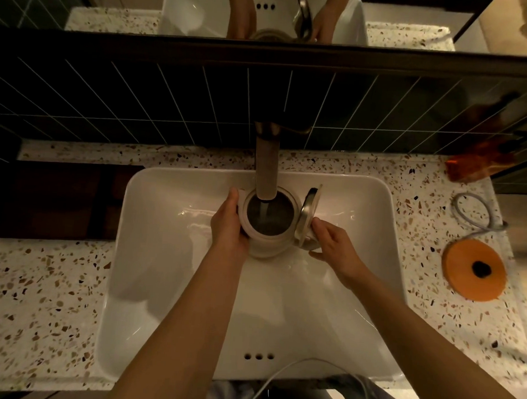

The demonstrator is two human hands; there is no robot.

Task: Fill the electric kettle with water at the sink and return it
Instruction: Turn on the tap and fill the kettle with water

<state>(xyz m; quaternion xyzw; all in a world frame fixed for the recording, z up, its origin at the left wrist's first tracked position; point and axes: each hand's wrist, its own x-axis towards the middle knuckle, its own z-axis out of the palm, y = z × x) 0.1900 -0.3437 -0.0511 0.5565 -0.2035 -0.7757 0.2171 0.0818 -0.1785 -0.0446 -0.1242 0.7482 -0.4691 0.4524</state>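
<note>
A white electric kettle (269, 244) is held upright inside the white sink (167, 255), directly under the brass tap (267, 169). Its lid (308, 214) stands hinged open to the right. A stream of water falls from the tap into the kettle's dark inside. My left hand (228, 228) wraps the kettle's left side. At the kettle's right side, my right hand (333, 242) grips the handle below the lid. The orange kettle base (473, 271) lies on the counter to the right of the sink.
A speckled terrazzo counter (37, 294) surrounds the sink. The base's grey cord (475, 213) loops behind it. An amber bottle (481, 162) lies at the back right. Dark tiles and a mirror rise behind the tap. A white cable (280, 374) hangs at the sink's front edge.
</note>
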